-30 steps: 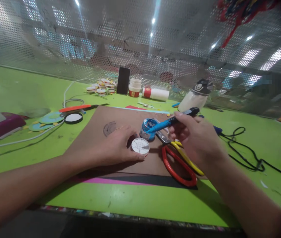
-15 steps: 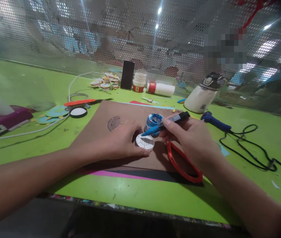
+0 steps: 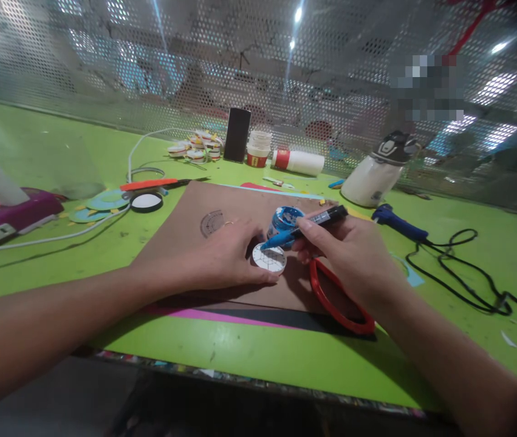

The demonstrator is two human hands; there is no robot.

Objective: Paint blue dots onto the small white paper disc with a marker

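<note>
Head view: the table (image 3: 222,352) spreads around the jar (image 3: 277,226); the board (image 3: 171,240) lies beneath the jar. Right of the jar, beyond it, is the bottle (image 3: 370,181). The right hand (image 3: 353,252), right of the jar, pinches the pen (image 3: 326,216); the left hand (image 3: 226,255), left of the jar, pinches the disc (image 3: 271,261) between thumb and fingers. The disc is just in front of the jar, at the pen's tip; contact is unclear.
</note>
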